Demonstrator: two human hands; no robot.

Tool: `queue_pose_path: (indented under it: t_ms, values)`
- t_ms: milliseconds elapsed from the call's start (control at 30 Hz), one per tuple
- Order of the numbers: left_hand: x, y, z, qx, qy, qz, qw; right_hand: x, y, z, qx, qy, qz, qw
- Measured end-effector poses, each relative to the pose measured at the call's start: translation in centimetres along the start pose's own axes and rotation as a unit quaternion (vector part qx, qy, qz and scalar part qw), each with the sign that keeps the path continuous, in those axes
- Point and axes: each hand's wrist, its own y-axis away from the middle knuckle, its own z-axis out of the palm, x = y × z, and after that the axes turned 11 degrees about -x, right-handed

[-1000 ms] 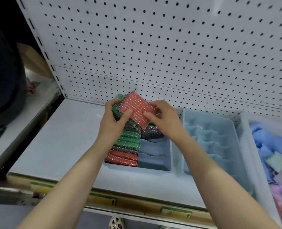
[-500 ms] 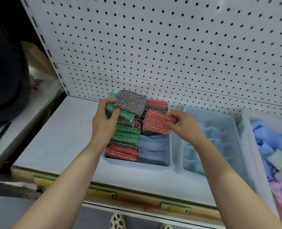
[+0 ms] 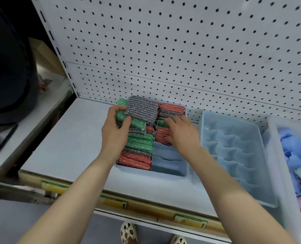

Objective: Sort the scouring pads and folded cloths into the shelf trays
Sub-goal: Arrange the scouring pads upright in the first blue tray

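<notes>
Broadly, the white pegboard [image 3: 181, 50] fills the upper frame above the shelf [image 3: 67, 138]. At centre sits a divided blue tray [image 3: 169, 166] packed with red, green and grey scouring pads [image 3: 137, 145]; a second blue tray [image 3: 234, 147] lies right of it, and cloths [image 3: 294, 148] fill a bin at far right. The left hand [image 3: 114, 131] grips a small stack of pads, grey one [image 3: 142, 110] on top. The right hand [image 3: 181, 132] presses a red pad [image 3: 161, 135] into the tray, fingers extended.

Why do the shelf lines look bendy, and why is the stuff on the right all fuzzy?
Head view: the wide-angle lens bows the pegboard and shelf edge near the borders; the folded cloths at the right edge look smeared and soft; the right hand is slightly blurred; the left hand and grey pad look sharper; lighting is even, without hard shadows.
</notes>
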Motion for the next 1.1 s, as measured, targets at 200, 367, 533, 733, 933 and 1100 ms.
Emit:
queue_pose_path:
  t_ms: [200,367,533,733,933,1100]
  values:
    - [0.2,-0.1,-0.3,0.003,0.013,0.015,1.0,-1.0,-0.6,0.6,0.004,0.003,0.046,0.999]
    - [0.1,-0.1,-0.3,-0.009,-0.003,0.014,1.0,-1.1,-0.4,1.0,-0.033,-0.015,0.031,0.999]
    - [0.4,0.2,0.0,-0.089,0.01,0.02,0.996,-0.5,-0.2,-3.6,0.068,-0.513,0.083,0.852]
    - [0.8,0.5,0.8,-0.123,-0.013,0.048,0.991,2.3,0.3,-4.2,-0.051,-0.548,0.062,0.833]
    - [0.2,0.5,1.1,-0.07,0.004,0.015,0.997,2.7,1.9,-2.3,0.008,-0.175,0.078,0.981]
    - [0.0,0.4,1.7,-0.075,-0.031,0.008,0.997,-0.4,1.9,0.0,-0.031,0.009,0.032,0.999]
